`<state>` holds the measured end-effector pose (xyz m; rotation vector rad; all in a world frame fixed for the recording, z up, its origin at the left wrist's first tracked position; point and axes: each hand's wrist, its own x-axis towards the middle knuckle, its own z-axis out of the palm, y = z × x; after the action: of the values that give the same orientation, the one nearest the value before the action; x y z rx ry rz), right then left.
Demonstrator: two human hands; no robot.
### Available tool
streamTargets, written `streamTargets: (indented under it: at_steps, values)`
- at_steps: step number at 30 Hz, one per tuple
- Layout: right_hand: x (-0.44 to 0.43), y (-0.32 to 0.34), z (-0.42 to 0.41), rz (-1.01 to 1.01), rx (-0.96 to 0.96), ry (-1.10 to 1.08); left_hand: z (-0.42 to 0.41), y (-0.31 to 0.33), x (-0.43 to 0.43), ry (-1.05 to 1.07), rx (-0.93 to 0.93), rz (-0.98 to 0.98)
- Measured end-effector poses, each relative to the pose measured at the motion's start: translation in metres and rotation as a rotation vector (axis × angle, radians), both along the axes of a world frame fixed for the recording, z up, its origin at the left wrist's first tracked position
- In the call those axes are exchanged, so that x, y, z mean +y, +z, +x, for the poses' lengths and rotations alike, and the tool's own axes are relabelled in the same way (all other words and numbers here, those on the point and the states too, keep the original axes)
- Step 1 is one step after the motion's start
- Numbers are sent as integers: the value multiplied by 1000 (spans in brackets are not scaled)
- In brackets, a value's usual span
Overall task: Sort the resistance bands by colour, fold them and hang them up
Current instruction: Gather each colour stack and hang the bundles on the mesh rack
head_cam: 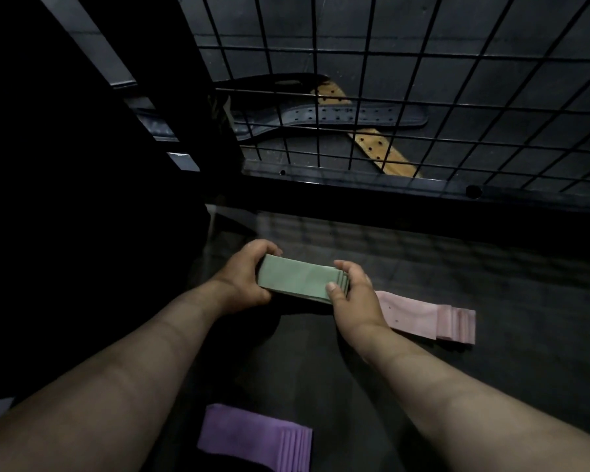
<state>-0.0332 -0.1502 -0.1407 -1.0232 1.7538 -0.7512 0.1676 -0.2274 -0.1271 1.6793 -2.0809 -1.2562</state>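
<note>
You've got the folded green bands (300, 280) pinched at both ends, left hand (244, 279) curled round the left end and right hand (353, 291) clamping the layered right end, thumb on top, both forearms reaching forward over the dark floor (491, 267). The pink stack (426, 318) lies just right of your right wrist and the purple stack (256, 437) sits near you between your arms. Behind the wire grid (389, 97) lie a black belt (321, 115) and a tan belt (378, 144).

3 folded band stacks (green (297, 279), pink (423, 318), purple (252, 437)), 2 belts (blk (355, 114), tan (382, 149)), 1 wire grid (389, 189)

Green bands (297, 279) folded, seemingly stacked; pink bands (423, 316) right, purple bands (252, 437) nearest.
</note>
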Motion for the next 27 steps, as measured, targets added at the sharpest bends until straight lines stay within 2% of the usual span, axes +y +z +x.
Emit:
streamTargets:
  at_steps: [5, 9, 13, 15, 17, 19, 21, 23, 27]
  values:
    - [-3, 0, -3, 7, -10, 24, -1, 17, 4, -52, -69, -23]
    - [-3, 0, -5, 1, -12, 65, -12, 36, 7, -122, -29, -36]
    - [-6, 3, -2, -7, 86, 124, -24, 43, 3, -366, -315, -159]
    - [-10, 14, -1, -131, 170, 195, -29, 48, -2, -429, -374, -173]
    - [-14, 30, -3, -227, 131, 339, -33, 51, -5, -474, -439, -215]
    - [-19, 42, -5, -213, 124, 540, -38, 55, -9, -496, -494, -250]
    - [-25, 46, -4, -220, 238, 701, -42, 60, -10, -501, -526, -228]
    - [-30, 48, -6, -255, 337, 753, -44, 61, -12, -499, -528, -202]
    - [-34, 56, -14, -233, 306, 813, -44, 64, -10, -428, -418, -128]
